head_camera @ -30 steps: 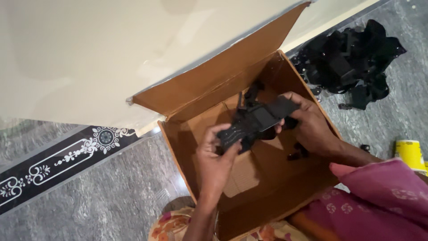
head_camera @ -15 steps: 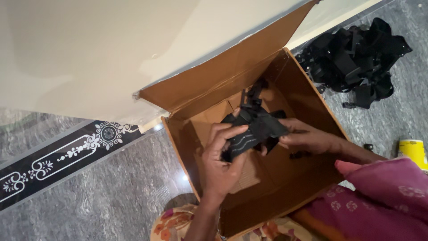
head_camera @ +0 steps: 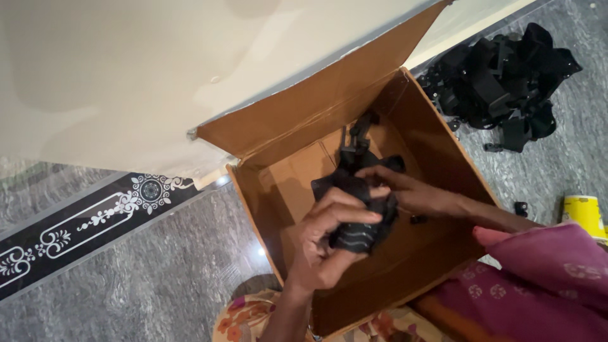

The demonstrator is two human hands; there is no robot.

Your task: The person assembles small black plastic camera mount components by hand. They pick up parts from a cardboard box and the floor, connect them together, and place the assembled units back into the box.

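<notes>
The left hand [head_camera: 329, 244] now folds the black strap [head_camera: 361, 215] lower into the box [head_camera: 437, 133]; right hand [head_camera: 411, 190] fingers pinch its top.

Soft, even indoor light, a small glare spot on the polished floor [head_camera: 261, 251], hands slightly motion-blurred.

A grey marbled floor [head_camera: 145, 278] with a black border strip [head_camera: 82, 228] patterned in white carries an open cardboard box [head_camera: 437, 145], its far flap raised against a cream wall. Behind the box to the right, a pile of black straps [head_camera: 500, 82] lies on the floor. A small black piece [head_camera: 521, 208] sits near a yellow container [head_camera: 582, 215] at the right edge.
</notes>
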